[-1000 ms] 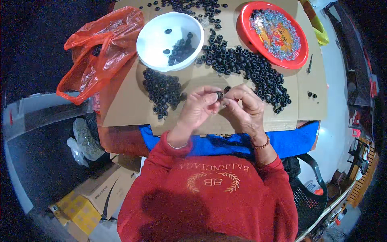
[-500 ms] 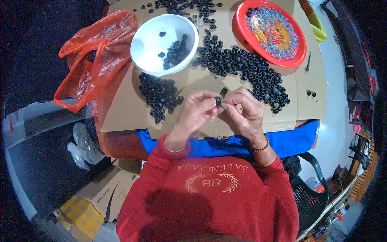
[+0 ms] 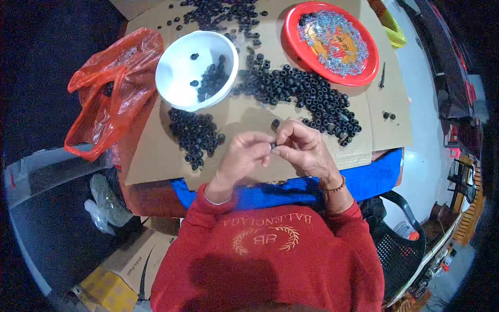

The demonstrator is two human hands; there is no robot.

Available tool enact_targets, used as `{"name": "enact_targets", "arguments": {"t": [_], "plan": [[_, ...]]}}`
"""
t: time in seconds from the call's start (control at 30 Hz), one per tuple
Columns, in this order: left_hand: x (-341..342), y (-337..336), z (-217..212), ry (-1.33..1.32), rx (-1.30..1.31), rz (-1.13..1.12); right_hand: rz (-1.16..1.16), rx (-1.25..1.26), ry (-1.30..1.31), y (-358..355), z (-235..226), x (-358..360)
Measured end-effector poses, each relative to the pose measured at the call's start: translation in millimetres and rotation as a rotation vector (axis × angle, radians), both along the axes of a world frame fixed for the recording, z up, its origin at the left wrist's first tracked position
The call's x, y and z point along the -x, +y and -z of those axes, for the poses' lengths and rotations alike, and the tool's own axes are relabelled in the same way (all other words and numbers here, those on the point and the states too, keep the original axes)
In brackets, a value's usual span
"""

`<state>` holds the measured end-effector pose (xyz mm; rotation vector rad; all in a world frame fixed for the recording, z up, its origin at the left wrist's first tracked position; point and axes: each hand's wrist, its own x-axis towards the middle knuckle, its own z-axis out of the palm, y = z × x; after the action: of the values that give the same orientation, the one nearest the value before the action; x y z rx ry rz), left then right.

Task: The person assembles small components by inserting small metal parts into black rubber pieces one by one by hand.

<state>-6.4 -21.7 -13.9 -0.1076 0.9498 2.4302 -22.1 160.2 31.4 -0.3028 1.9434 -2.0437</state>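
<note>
Over the near part of a cardboard sheet (image 3: 244, 115), my left hand (image 3: 236, 158) and my right hand (image 3: 304, 151) meet fingertip to fingertip. Pinched between them is a small black ring-shaped part (image 3: 273, 146), mostly covered by the fingers. Just beyond my fingers lies a single loose black part (image 3: 275, 124). A heap of similar hollow black parts (image 3: 195, 136) sits to the left of my hands. A larger pile of black parts (image 3: 312, 99) spreads beyond my right hand. Some also lie in a white bowl (image 3: 171, 70) at the upper left.
A red round tray (image 3: 366, 80) at the far right holds many small clear, silvery pieces. Near it lies a thin dark tool (image 3: 383, 75). An orange-red plastic bag (image 3: 112, 99) rests at the left. Blue cloth (image 3: 369, 170) hangs along the near edge, beside a black chair (image 3: 397, 249).
The view has shifted, so the table's contents appear further left. My hands stay together; my right fingers now close over the black part, which shows less than before.
</note>
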Motion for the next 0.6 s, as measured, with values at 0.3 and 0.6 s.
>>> {"name": "enact_targets", "arguments": {"t": [0.3, 0.6], "plan": [[-3.0, 9.3, 0.4, -0.019, -0.151, 0.032, 0.052, -0.498, 0.805, 20.3, -5.0, 14.2], [-0.8, 6.2, 0.8, -0.04, -0.147, 0.054, 0.218, -1.128, 0.849, 26.0, 23.9, 34.5]]}}
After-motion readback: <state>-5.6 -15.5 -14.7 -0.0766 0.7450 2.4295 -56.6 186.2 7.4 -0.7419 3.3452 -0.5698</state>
